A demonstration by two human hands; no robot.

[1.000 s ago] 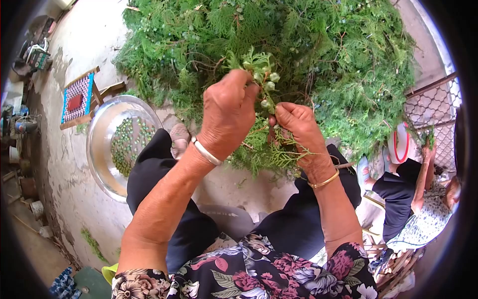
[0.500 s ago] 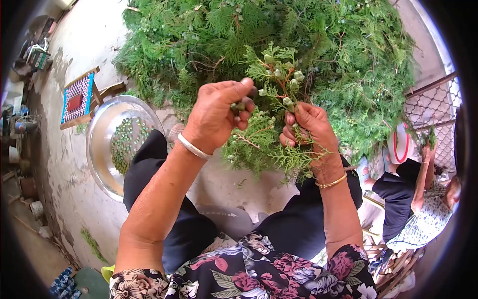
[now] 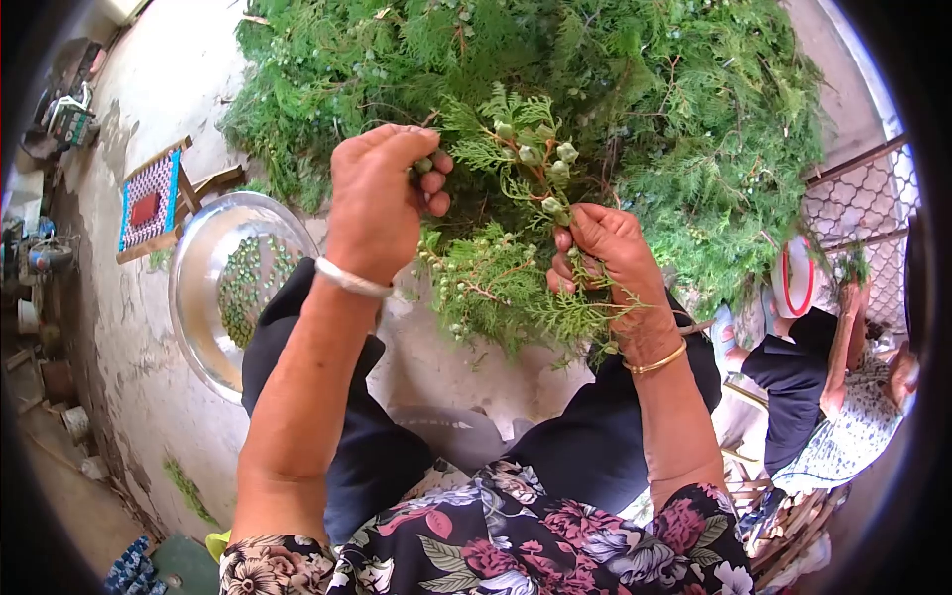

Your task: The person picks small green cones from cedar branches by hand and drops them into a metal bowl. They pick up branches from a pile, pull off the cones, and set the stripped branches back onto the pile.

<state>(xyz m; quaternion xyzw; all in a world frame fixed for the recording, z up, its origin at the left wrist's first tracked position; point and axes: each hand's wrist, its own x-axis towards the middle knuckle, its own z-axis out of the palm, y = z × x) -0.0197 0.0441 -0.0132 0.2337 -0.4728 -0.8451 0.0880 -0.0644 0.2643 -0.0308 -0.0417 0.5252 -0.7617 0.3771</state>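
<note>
My right hand [image 3: 617,253] pinches the stem of a cypress sprig [image 3: 528,164], which carries several pale green cones near its top. Feathery leaves of the sprig hang below the fingers. To the left of it, my left hand [image 3: 382,198] is closed with small green cones [image 3: 428,161] showing between the thumb and fingers. It is apart from the sprig. A leafy cone-bearing branch [image 3: 481,288] lies below and between the two hands. At left, a wide metal basin [image 3: 193,297] holds many loose green cones [image 3: 256,288].
A large heap of cypress branches [image 3: 714,129] spreads ahead of me. A small woven stool [image 3: 149,203] stands beyond the basin. At right sits another person [image 3: 843,416] with hands raised near a red-rimmed white container [image 3: 796,278], beside a metal lattice [image 3: 858,218].
My left hand has moved left and slightly up, away from the sprig, with cones still in it. My right hand and the sprig have shifted slightly left.
</note>
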